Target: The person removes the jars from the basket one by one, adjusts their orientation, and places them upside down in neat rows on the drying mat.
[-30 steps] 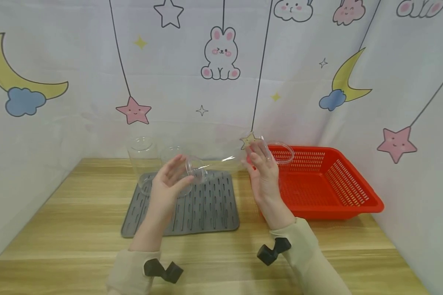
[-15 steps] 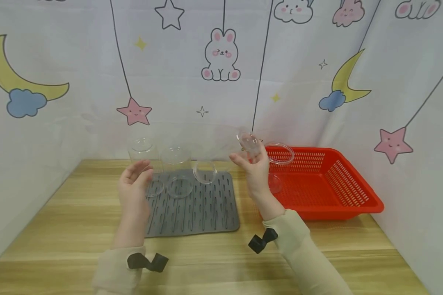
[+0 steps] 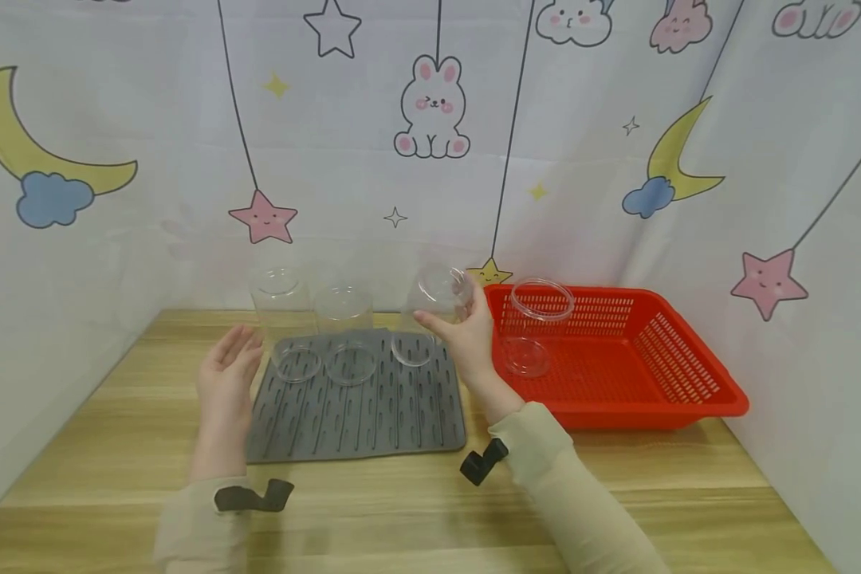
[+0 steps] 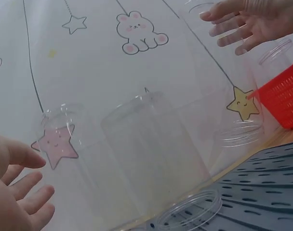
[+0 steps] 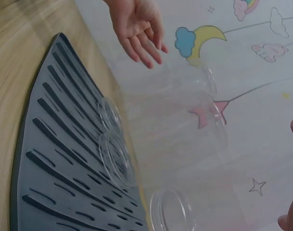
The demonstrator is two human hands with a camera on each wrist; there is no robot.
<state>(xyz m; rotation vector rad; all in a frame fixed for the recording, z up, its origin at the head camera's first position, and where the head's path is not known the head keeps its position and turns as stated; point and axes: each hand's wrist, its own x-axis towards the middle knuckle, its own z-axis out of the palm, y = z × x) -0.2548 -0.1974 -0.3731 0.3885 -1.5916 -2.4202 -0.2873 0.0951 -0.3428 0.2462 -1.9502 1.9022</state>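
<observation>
In the head view my right hand [image 3: 466, 331] grips a clear jar [image 3: 410, 319] near its closed end. The jar is upside down and slightly tilted, its rim low over the right part of a grey ridged mat [image 3: 359, 422]; whether it touches is hard to tell. Two more clear jars stand inverted on the mat, one at the left [image 3: 281, 315] and one beside it [image 3: 343, 319]. My left hand [image 3: 228, 375] is held left of these jars, fingers relaxed and holding nothing. The left wrist view shows the held jar's threaded rim [image 4: 240, 137].
A red slotted basket [image 3: 617, 410] stands to the right of the mat, with one upright clear jar [image 3: 541, 301] in its left part. The wooden table [image 3: 373, 510] extends in front. A printed white cloth [image 3: 344, 175] hangs behind.
The jar, first lying sideways between both hands, has been turned upside down and brought left and lower over the mat by my right hand. My left hand has let go and drawn away left.
</observation>
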